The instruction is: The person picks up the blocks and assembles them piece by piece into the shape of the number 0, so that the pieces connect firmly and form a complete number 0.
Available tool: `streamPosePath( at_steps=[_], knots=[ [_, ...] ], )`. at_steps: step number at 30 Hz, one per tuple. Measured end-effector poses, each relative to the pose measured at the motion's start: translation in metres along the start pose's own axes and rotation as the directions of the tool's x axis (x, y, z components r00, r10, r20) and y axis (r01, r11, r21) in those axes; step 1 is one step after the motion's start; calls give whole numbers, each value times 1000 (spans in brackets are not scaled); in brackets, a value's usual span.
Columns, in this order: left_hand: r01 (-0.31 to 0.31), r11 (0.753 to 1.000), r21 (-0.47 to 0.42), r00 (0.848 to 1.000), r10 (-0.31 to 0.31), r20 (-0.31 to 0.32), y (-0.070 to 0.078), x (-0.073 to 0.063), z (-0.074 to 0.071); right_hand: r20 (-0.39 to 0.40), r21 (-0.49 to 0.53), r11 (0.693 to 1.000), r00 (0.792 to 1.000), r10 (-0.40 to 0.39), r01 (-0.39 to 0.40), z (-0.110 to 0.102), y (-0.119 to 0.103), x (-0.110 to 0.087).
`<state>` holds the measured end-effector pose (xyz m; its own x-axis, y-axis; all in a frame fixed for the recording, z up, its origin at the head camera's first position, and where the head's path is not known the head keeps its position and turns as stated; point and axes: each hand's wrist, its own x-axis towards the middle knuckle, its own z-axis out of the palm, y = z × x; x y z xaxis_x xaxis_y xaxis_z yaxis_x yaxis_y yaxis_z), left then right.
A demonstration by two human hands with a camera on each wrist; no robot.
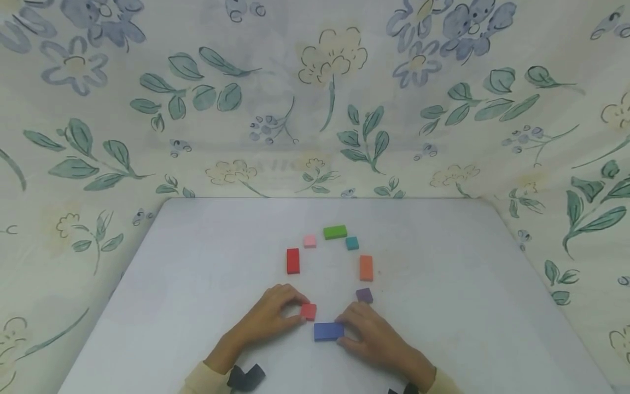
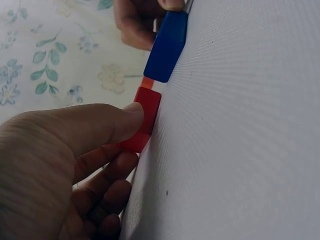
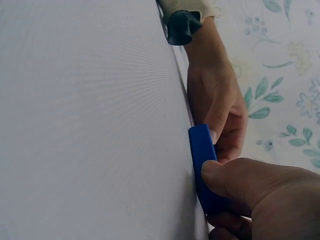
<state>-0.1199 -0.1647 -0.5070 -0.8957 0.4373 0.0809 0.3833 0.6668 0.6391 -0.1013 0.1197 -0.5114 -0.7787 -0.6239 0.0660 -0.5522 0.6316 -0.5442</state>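
Note:
My left hand [image 1: 270,312] pinches a small red block [image 1: 308,312] between thumb and fingers on the white table. In the left wrist view the thumb presses on the near side of this red block [image 2: 151,107]. Just to its right lies a longer blue block [image 1: 327,331], set crosswise. The right hand [image 1: 374,336] grips the blue block's right end, with its thumb on the near side, as the right wrist view shows on the blue block [image 3: 201,140]. A small gap separates the red and blue blocks. Above the right hand sits a purple block [image 1: 364,295].
Farther back, a long red block [image 1: 292,261], a pink block [image 1: 309,241], a green block [image 1: 335,232], a teal block [image 1: 351,243] and an orange block [image 1: 366,267] continue a spaced ring. Floral cloth [image 1: 275,109] surrounds the white table [image 1: 197,246] behind and at both sides.

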Motion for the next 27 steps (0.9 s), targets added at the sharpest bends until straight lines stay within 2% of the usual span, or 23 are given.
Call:
streamPosePath(
  at_steps=[12, 27],
  knots=[
    [17, 1000, -21, 1000, -17, 23, 1, -2, -2, -18, 3, 1000, 1000, -15, 15, 3, 3, 0],
    [-10, 1000, 8, 1000, 10, 11, 2, 1, -2, -40, 1, 999, 999, -37, 37, 1, 4, 1]
  ],
)
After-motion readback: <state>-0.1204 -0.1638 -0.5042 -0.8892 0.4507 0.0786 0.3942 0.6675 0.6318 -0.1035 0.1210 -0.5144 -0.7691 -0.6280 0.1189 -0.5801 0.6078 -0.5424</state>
